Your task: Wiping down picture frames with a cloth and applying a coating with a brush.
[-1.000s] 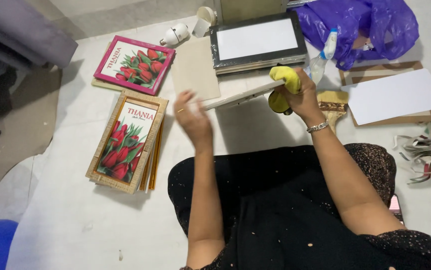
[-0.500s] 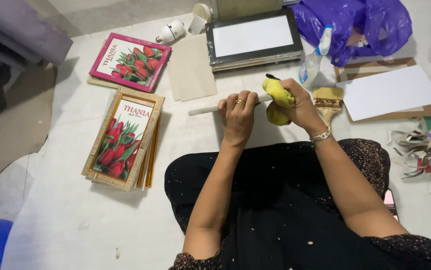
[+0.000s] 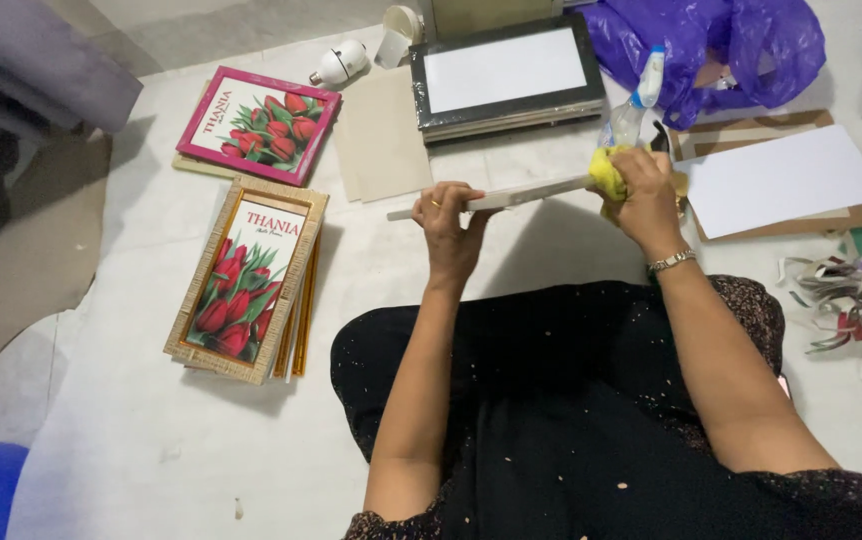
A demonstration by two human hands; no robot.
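My left hand (image 3: 454, 226) grips a thin white picture frame (image 3: 521, 193), held edge-on and nearly level above the floor. At the frame's right end my right hand (image 3: 645, 197) presses a crumpled yellow cloth (image 3: 606, 171) against it. A silver bracelet sits on my right wrist. A spray bottle (image 3: 634, 105) stands just behind the cloth. My black-clad lap fills the lower middle of the view.
Gold-framed tulip pictures (image 3: 247, 278) are stacked at the left, a pink-framed one (image 3: 259, 125) behind them. A black frame stack (image 3: 507, 78), beige card (image 3: 383, 133), light bulb (image 3: 338, 63), purple bag (image 3: 711, 40), white sheet on cardboard (image 3: 783, 178) and paper scraps (image 3: 841, 300) surround me.
The frame has tipped from a slanted face-up hold to edge-on. My left hand slid right along it, and the yellow cloth stayed at its right end.
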